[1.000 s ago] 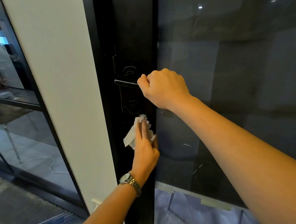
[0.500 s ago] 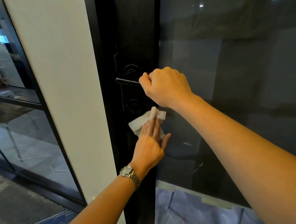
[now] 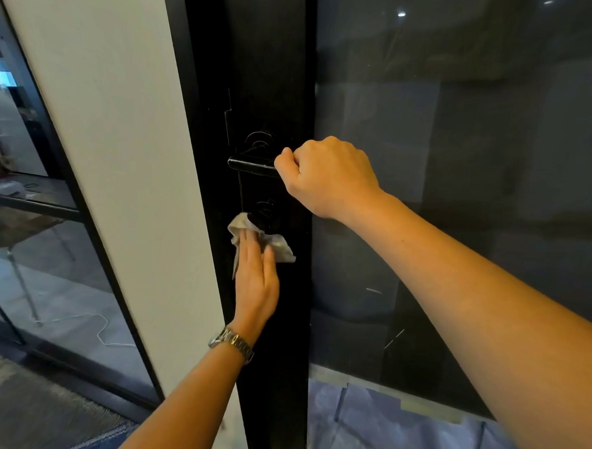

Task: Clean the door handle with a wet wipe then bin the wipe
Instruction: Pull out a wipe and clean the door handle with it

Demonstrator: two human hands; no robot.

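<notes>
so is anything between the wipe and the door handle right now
Partly. The right hand is wrapped around the outer end of the door handle, covering that part. The wet wipe, pressed flat under the left hand, sits below on the door frame; nothing visible blocks the handle's bare inner stretch.

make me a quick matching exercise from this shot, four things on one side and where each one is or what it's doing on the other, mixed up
Things:
1. right hand
2. left hand
3. wet wipe
4. watch

States:
A. pressed flat against the black door frame, below the lock
B. closed around the door handle
C. worn on the left wrist
D. open, fingers flat, pressing the wipe

Pairs: 1-B, 2-D, 3-A, 4-C
</notes>
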